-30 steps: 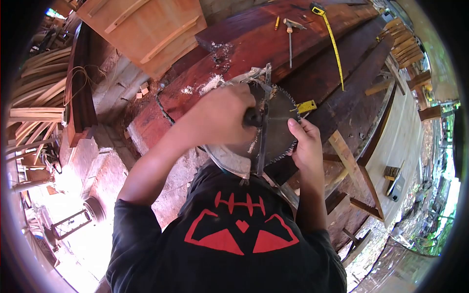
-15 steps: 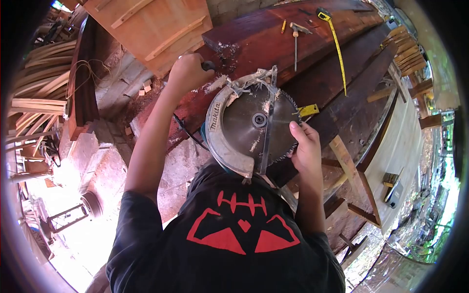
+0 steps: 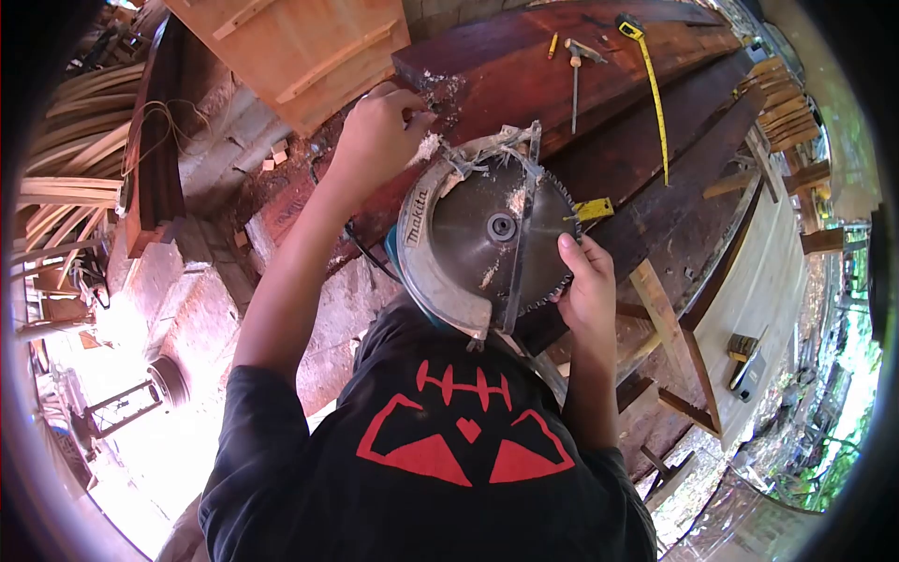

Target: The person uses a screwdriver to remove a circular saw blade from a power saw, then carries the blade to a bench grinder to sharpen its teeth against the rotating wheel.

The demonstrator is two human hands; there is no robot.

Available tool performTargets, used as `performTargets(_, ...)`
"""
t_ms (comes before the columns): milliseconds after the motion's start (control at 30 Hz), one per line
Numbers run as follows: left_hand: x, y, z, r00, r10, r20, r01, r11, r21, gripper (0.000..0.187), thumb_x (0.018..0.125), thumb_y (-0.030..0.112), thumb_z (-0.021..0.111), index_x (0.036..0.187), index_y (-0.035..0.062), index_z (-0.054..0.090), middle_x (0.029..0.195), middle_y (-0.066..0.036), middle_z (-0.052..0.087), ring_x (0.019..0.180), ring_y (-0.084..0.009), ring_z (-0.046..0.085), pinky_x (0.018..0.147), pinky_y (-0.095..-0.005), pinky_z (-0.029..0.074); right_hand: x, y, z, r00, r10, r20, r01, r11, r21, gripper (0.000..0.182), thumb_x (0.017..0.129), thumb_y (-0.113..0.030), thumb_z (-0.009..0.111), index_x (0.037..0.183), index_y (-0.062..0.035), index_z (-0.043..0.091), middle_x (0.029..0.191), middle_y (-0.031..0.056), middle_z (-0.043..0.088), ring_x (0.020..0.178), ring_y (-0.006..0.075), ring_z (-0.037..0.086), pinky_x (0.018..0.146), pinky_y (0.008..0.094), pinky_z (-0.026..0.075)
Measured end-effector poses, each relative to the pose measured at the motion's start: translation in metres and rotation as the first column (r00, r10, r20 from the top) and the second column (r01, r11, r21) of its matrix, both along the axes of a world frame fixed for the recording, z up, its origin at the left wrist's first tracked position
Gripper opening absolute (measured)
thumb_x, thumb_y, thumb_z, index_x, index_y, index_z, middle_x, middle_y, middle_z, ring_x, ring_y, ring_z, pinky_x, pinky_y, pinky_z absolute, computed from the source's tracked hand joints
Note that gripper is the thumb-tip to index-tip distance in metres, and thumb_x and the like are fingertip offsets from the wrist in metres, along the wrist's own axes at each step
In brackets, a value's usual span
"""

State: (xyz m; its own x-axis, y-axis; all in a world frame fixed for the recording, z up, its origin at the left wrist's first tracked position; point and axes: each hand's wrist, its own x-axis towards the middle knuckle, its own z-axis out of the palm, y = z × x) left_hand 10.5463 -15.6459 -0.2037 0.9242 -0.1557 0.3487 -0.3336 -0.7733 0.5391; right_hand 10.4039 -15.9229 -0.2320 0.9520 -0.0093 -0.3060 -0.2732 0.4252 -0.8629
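A Makita circular saw point(image 3: 412, 267) lies blade side up just in front of my body, its large toothed blade point(image 3: 468, 225) facing me. My right hand point(image 3: 588, 276) pinches the blade's right edge, thumb on top and fingers underneath. Beyond the saw's upper left, my left hand point(image 3: 379, 136) is closed with curled fingers; what they hold, if anything, I cannot make out. Light sawdust sits by that hand and on the blade. A flat metal strip of the saw's base crosses the blade.
Reddish-brown planks point(image 3: 506, 70) stretch behind the saw, bearing a yellow tape measure point(image 3: 649, 94) pulled out, a T-handled tool point(image 3: 575, 80) and a yellow pencil point(image 3: 553, 44). Bundled wood strips point(image 3: 80, 140) are at left. A brush point(image 3: 744, 348) rests on a pale board at right.
My left hand has moved right and slightly down, closer to the saw's top edge, its fingers now bent over. A dark round piece seen at its fingers is no longer visible. My right hand stays put.
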Motion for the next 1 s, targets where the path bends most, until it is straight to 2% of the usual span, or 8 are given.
performTargets(67,-0.021,-0.017,0.025,0.993,-0.104,0.055,0.111,0.984,-0.137,0.016,0.082,0.011,0.073,0.091,-0.0015,0.070,0.091,-0.016,0.067,0.084,-0.0343,0.066,0.079,-0.0417,0.053,-0.001,0.001,0.001,1.000,-0.004,-0.004,0.004,1.000,-0.004,0.019,0.099,-0.019,0.060,0.095,-0.0010,0.065,0.071,0.0016,0.065,0.048,0.0063,0.055,0.040,0.0199,0.040)
performTargets(167,-0.046,-0.031,0.046,0.888,-0.456,-0.058,0.442,0.882,-0.162,0.016,0.079,0.004,0.072,0.093,-0.0021,0.069,0.095,-0.016,0.066,0.090,-0.0341,0.065,0.082,-0.0405,0.053,-0.001,0.001,0.001,1.000,-0.002,0.000,0.002,1.000,0.002,0.019,0.099,-0.019,0.060,0.095,-0.0011,0.065,0.072,0.0017,0.065,0.049,0.0063,0.055,0.040,0.0199,0.040)
performTargets(267,-0.063,-0.043,0.039,0.774,-0.630,-0.060,0.622,0.775,-0.112,0.023,0.075,0.005,0.073,0.096,-0.0034,0.068,0.095,-0.016,0.063,0.093,-0.0348,0.063,0.083,-0.0417,0.052,-0.002,0.001,0.000,1.000,-0.003,0.005,0.003,1.000,-0.005,0.019,0.099,-0.020,0.060,0.095,-0.0014,0.065,0.072,0.0016,0.065,0.049,0.0065,0.055,0.041,0.0200,0.040)
performTargets(367,-0.072,-0.053,0.034,0.784,-0.583,-0.213,0.583,0.809,-0.070,0.027,0.073,0.005,0.073,0.097,-0.0043,0.067,0.095,-0.017,0.059,0.095,-0.0357,0.061,0.082,-0.0439,0.050,-0.002,0.001,0.001,1.000,-0.007,0.011,0.007,1.000,-0.010,0.019,0.099,-0.019,0.060,0.095,-0.0015,0.065,0.071,0.0015,0.064,0.049,0.0066,0.055,0.041,0.0204,0.040)
performTargets(600,-0.069,-0.054,0.034,0.784,-0.596,-0.175,0.599,0.800,-0.042,0.026,0.074,0.006,0.067,0.098,-0.0040,0.066,0.094,-0.018,0.058,0.090,-0.0374,0.061,0.080,-0.0456,0.050,-0.002,0.001,0.000,1.000,-0.005,0.025,0.004,1.000,0.023,0.019,0.100,-0.019,0.060,0.094,-0.0019,0.065,0.070,0.0014,0.064,0.048,0.0068,0.053,0.041,0.0213,0.038)
performTargets(800,-0.068,-0.059,0.038,0.807,-0.568,-0.163,0.585,0.808,0.078,0.026,0.070,0.012,0.068,0.091,-0.0028,0.065,0.093,-0.017,0.059,0.089,-0.0375,0.062,0.075,-0.0458,0.051,-0.001,0.003,0.002,0.999,-0.021,0.025,0.020,1.000,0.015,0.020,0.100,-0.020,0.060,0.096,-0.0016,0.065,0.071,0.0016,0.064,0.048,0.0067,0.053,0.041,0.0212,0.038)
performTargets(900,-0.067,-0.057,0.038,0.815,-0.574,-0.085,0.578,0.815,0.036,0.026,0.068,0.011,0.069,0.089,-0.0024,0.064,0.091,-0.017,0.059,0.085,-0.0376,0.062,0.072,-0.0447,0.051,-0.001,0.001,0.001,0.999,0.000,0.039,0.000,1.000,-0.002,0.023,0.100,-0.023,0.059,0.099,-0.0010,0.064,0.073,0.0029,0.065,0.050,0.0073,0.054,0.041,0.0215,0.038)
performTargets(1000,-0.062,-0.048,0.048,0.795,-0.607,0.004,0.604,0.790,-0.105,0.026,0.066,0.007,0.071,0.089,-0.0023,0.063,0.089,-0.015,0.061,0.080,-0.0326,0.062,0.070,-0.0404,0.051,-0.002,-0.002,0.001,0.999,0.008,0.044,-0.007,1.000,-0.018,0.024,0.100,-0.024,0.058,0.101,-0.0005,0.063,0.075,0.0040,0.066,0.051,0.0077,0.055,0.042,0.0218,0.037)
